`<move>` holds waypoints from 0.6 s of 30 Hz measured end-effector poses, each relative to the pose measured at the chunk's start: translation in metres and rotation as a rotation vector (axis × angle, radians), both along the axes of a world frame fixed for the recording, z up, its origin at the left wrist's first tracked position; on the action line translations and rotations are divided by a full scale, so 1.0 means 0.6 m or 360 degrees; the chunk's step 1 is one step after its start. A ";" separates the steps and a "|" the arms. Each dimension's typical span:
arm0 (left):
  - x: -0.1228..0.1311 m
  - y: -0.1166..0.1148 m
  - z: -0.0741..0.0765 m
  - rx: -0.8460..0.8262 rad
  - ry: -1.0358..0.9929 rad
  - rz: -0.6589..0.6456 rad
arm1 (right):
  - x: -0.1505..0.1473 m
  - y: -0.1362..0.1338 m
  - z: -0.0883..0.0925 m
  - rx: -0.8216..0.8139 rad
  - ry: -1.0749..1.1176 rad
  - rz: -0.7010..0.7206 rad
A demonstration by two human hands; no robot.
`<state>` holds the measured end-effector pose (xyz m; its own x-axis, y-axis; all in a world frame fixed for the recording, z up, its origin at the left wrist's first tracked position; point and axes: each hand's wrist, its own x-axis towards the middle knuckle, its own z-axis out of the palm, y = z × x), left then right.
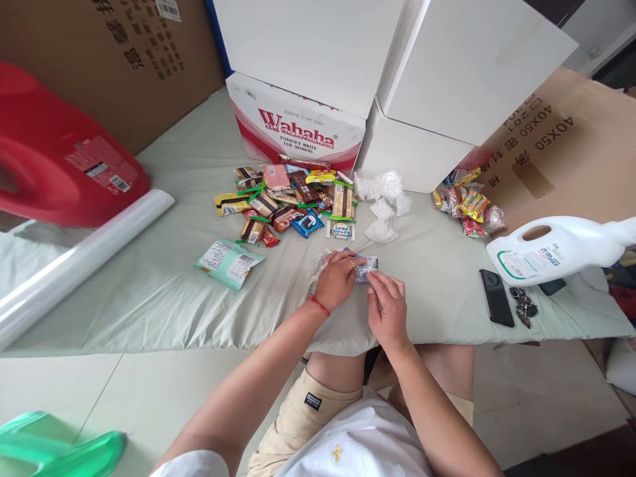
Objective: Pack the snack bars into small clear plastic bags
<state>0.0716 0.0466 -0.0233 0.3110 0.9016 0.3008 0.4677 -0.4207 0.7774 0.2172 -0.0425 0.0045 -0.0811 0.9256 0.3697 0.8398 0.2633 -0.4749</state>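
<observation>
A small blue-and-white packet (368, 270) lies on the cloth-covered table in front of me, close to the table's near edge. Crumpled clear plastic film (320, 266) sits at its left side, partly under my left hand (338, 278). The fingers of that hand are bent and press on the packet's left part. My right hand (390, 306) has its fingers curled, with the fingertips at the packet's lower right edge. Just beyond is a heap of wrapped snack bars (298, 199). Several clear plastic bundles (382, 209) rest to the right of the heap.
A light green pouch (228, 264), a long plastic film roll (89, 262) and a red jug (64, 152) are to the left. White boxes (318, 46) and a Wahaha carton (298, 129) stand behind. On the right are candies (470, 202), a white bottle (556, 250), a phone (496, 297) and keys (523, 307).
</observation>
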 end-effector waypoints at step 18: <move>-0.083 0.003 0.041 -0.0281 0.0534 0.0656 | -0.021 0.022 -0.027 -0.0273 -0.0407 0.0133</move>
